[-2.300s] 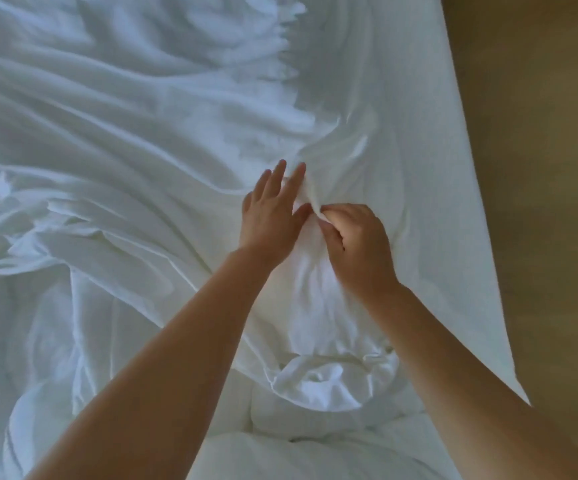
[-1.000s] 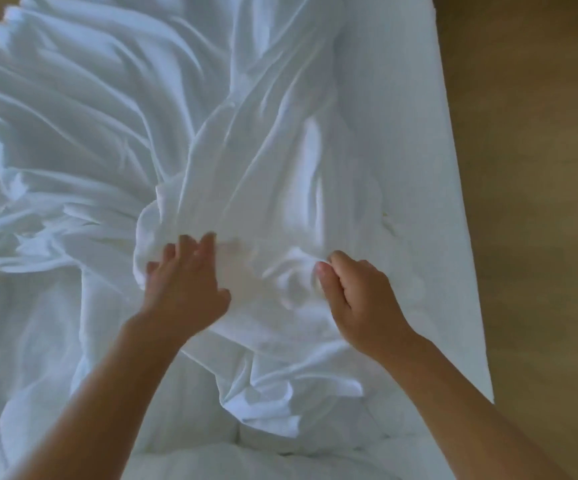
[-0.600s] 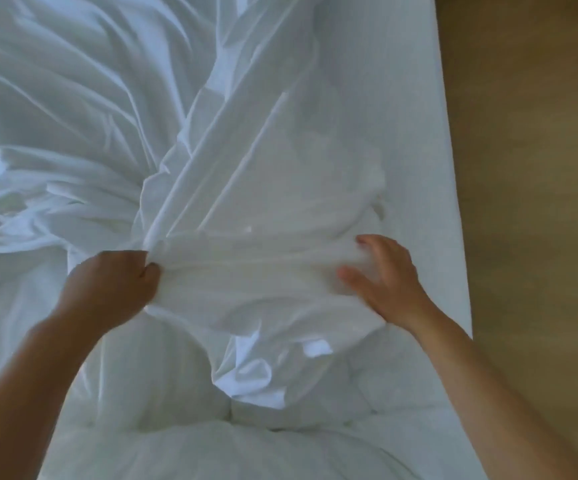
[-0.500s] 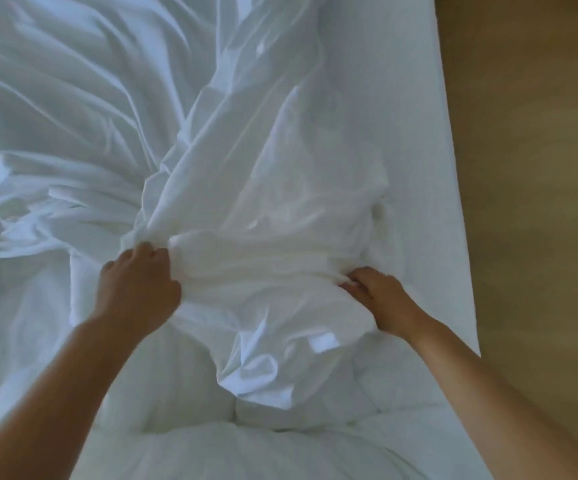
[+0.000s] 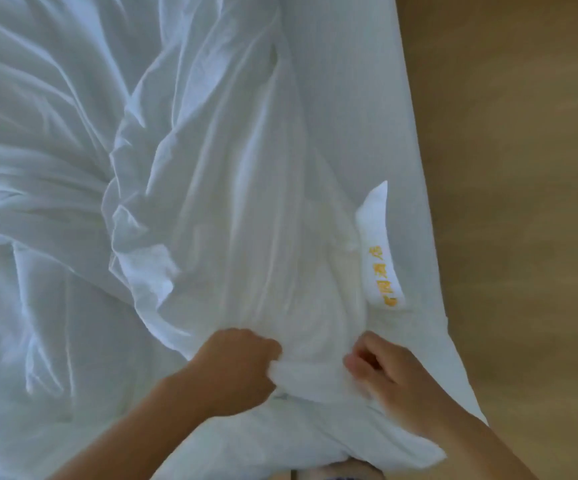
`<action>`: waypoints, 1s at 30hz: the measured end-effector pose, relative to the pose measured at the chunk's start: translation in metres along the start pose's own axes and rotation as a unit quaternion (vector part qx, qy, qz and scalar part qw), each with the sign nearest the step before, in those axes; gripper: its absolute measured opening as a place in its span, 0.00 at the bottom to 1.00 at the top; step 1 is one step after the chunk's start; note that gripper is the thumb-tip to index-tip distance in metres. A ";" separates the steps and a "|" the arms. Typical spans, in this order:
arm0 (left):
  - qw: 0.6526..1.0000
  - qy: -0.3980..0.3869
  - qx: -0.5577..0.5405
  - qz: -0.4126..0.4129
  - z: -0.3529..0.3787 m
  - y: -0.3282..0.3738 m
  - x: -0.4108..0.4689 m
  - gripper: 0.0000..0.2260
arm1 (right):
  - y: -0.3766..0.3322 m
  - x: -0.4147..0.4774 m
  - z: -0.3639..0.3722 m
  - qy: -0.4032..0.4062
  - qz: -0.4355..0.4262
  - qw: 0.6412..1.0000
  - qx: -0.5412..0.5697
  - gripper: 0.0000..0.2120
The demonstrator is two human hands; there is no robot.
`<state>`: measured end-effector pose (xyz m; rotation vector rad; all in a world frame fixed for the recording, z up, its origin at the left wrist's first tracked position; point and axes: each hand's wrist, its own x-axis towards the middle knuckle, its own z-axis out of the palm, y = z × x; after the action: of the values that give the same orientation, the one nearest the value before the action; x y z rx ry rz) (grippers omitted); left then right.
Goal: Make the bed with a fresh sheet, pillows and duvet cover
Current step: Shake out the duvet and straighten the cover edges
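Duvet cover, white, is lying crumpled across the bed's sheet, its yellow-lettered flap turning up. Left hand is gripping its bunched near edge in a fist. Right hand, blurred, is curling its fingers into the same fold.

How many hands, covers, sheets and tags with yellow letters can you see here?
Hands: 2, the left hand and the right hand
Crumpled duvet cover: 1
Flat sheet: 1
Tag with yellow letters: 1
Total: 5
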<state>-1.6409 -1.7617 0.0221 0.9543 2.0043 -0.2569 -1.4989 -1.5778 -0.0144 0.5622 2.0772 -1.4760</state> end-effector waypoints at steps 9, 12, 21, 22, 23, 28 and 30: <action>0.989 -0.038 -0.052 -0.132 -0.019 -0.043 -0.030 0.24 | -0.023 0.125 -0.022 0.249 -0.031 0.945 -0.211 0.50; 0.937 0.046 -0.312 -0.150 -0.028 -0.028 -0.004 0.36 | 0.000 0.154 -0.040 0.059 0.062 0.954 -0.286 0.57; 0.804 0.200 -0.455 -0.327 0.001 0.021 0.117 0.30 | 0.054 0.169 -0.068 -0.066 0.122 0.905 -0.402 0.46; 0.799 0.228 -0.457 -0.319 0.000 0.020 0.120 0.25 | 0.057 0.162 -0.065 -0.020 0.112 0.908 -0.403 0.39; 0.793 0.253 -0.461 -0.307 -0.004 0.019 0.120 0.22 | 0.059 0.152 -0.062 0.014 0.107 0.920 -0.378 0.32; 0.772 0.334 -0.503 -0.199 -0.045 0.042 0.111 0.14 | 0.060 0.042 -0.052 0.047 0.143 0.987 0.053 0.12; 0.790 0.367 -0.471 -0.137 -0.051 0.064 0.110 0.11 | 0.053 -0.015 -0.036 0.002 0.170 0.968 0.184 0.13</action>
<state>-1.6628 -1.6335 -0.0233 0.0668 2.4905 1.0495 -1.4613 -1.5272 -0.0342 1.0090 1.6095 -1.6508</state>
